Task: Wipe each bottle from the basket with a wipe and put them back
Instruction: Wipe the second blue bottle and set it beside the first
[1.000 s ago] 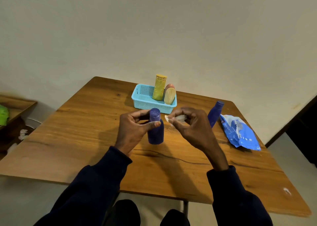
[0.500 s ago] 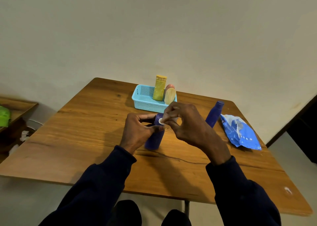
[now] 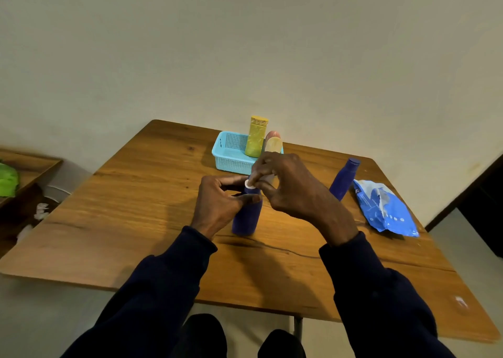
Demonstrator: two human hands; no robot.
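A dark blue bottle stands upright on the wooden table near its middle. My left hand grips the bottle's upper part from the left. My right hand pinches a small white wipe and presses it onto the bottle's cap. Behind my hands sits a light blue basket holding a yellow bottle and a pale peach bottle, with a pink cap behind. A second blue bottle stands to the right on the table.
A blue wipes packet lies at the table's right edge, next to the second blue bottle. A low wooden shelf with something green stands at the far left. The wall rises just behind the table.
My right hand has brought the wipe from beside the bottle onto its cap. My left hand has kept its grip on the bottle, which stays in place.
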